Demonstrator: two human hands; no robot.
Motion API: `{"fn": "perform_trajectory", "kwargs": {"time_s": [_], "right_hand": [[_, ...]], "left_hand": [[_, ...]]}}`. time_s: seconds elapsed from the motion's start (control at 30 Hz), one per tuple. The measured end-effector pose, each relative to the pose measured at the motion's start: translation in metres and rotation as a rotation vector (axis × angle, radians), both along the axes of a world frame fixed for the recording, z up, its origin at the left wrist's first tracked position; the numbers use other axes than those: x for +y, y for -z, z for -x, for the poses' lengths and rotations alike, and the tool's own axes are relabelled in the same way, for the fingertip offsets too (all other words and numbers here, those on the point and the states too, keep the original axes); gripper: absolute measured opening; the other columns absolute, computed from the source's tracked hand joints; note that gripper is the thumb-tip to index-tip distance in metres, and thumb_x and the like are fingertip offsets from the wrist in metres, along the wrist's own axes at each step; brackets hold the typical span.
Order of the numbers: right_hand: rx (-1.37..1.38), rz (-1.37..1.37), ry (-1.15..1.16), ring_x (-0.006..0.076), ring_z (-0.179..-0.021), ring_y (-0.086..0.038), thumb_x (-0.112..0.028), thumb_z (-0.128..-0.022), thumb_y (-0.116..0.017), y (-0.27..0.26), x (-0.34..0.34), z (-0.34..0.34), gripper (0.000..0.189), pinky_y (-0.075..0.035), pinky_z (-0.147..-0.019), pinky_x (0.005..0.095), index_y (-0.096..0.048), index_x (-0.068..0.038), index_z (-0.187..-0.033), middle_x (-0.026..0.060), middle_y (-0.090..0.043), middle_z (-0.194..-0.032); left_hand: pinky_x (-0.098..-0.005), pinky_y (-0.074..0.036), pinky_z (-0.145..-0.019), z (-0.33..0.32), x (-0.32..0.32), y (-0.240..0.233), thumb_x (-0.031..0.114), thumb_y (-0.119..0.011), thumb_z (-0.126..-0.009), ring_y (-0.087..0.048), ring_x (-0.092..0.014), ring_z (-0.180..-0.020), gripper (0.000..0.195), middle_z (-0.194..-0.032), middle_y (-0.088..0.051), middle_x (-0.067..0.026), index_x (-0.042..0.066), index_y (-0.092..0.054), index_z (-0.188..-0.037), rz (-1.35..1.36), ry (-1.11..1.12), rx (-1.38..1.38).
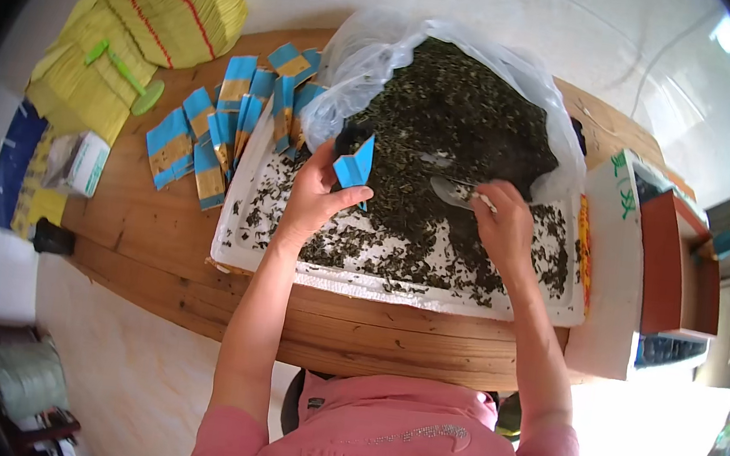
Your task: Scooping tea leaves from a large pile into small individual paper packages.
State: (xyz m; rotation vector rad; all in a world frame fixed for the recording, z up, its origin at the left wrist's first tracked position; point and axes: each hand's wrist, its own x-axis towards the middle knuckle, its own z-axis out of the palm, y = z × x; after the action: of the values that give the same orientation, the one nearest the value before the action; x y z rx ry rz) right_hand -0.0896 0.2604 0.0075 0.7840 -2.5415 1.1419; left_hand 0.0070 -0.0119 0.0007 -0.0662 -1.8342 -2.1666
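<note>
Loose dark dried leaves (460, 104) fill a clear plastic bag (357, 58) that lies over a white foam tray (398, 294). More leaves are scattered across the tray. My left hand (323, 193) holds a small blue paper packet (355, 165) above the tray's left part. In my right hand (506, 225) is a clear scoop (453, 192), its bowl low over the leaves at the bag's mouth. Several blue and brown packets (215, 123) lie in a loose pile left of the tray, some resting on its edge.
A green plastic tool (123, 72) rests on stacked yellow packaging (85, 74) at the left, near a small white box (79, 161). On the right stand a white foam box (612, 283) and a reddish-brown open box (671, 269). The wooden table's edge (390, 359) is close to my body.
</note>
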Motion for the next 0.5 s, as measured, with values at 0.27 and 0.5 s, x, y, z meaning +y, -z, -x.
{"fn": "perform_trajectory", "kwargs": {"time_s": [0.27,0.5], "right_hand": [[0.204,0.201,-0.408,0.0273,-0.077,-0.065,0.003,-0.084,-0.064,-0.103,-0.008,-0.032,0.026,-0.052,-0.065,0.0334,-0.066,-0.002,-0.109,0.0128,-0.065,-0.090],[0.198,0.028,-0.412,0.0341,-0.073,-0.064,-0.008,-0.077,-0.069,-0.111,0.033,-0.030,0.013,-0.051,-0.063,0.0418,-0.065,-0.004,-0.089,0.0131,-0.065,-0.079]], "left_hand": [[-0.0295,-0.046,-0.093,0.003,0.050,-0.040,0.016,-0.089,-0.065,-0.056,-0.013,-0.108,0.078,-0.117,-0.059,-0.0028,0.002,-0.050,-0.131,0.047,0.247,-0.187],[-0.0295,-0.045,-0.096,0.023,0.097,-0.036,0.010,-0.088,-0.064,-0.056,-0.013,-0.111,0.083,-0.122,-0.058,-0.0038,0.001,-0.046,-0.135,0.206,0.290,-0.182]]}}
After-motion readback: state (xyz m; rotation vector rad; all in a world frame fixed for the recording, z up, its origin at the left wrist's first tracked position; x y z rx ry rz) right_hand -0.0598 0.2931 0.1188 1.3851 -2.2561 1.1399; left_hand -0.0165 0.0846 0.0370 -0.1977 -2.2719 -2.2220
